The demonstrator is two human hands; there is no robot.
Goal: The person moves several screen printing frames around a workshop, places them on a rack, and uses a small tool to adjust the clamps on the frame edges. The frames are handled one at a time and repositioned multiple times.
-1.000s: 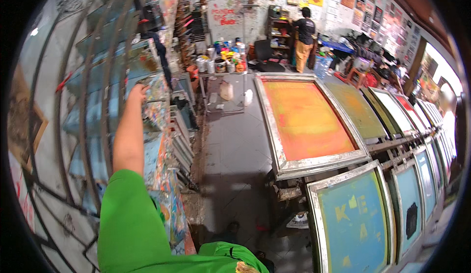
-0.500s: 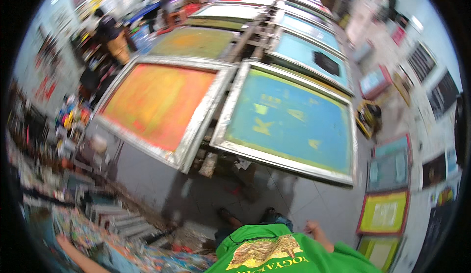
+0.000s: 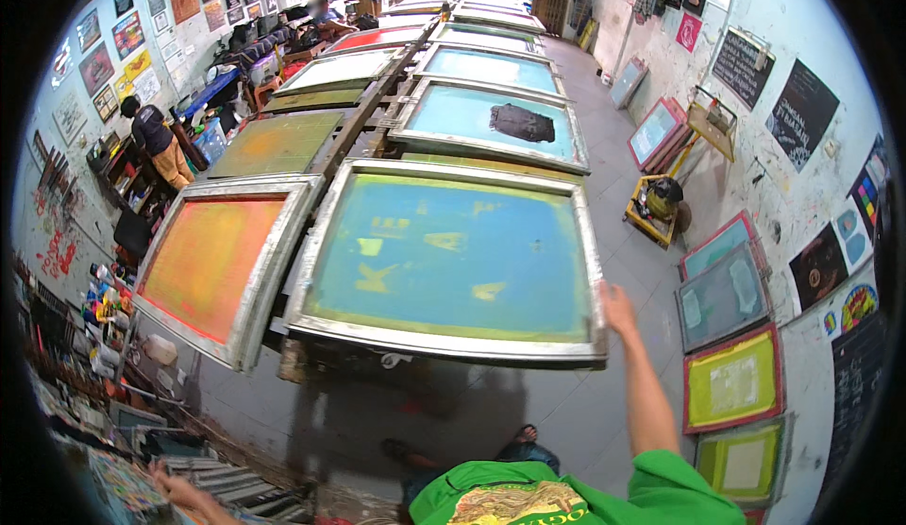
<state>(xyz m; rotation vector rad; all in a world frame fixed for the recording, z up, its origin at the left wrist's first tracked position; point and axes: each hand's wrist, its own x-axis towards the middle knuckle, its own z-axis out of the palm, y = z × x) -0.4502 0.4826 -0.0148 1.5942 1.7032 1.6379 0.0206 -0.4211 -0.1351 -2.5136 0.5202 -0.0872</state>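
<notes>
Head view: the right hand reaches out, fingers loosely apart and gripping nothing, just beside the near right corner of a large blue-meshed, metal-framed printing screen. At the lower left, the left hand — fingers spread, empty — rests on stacked colourful prints.

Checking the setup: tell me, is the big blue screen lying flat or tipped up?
Flat: the blue screen lies level on its table, beside the orange screen.

The right hand is reaching beside the near right corner of the blue-green printing screen; the left hand is hovering over stacked prints.
</notes>
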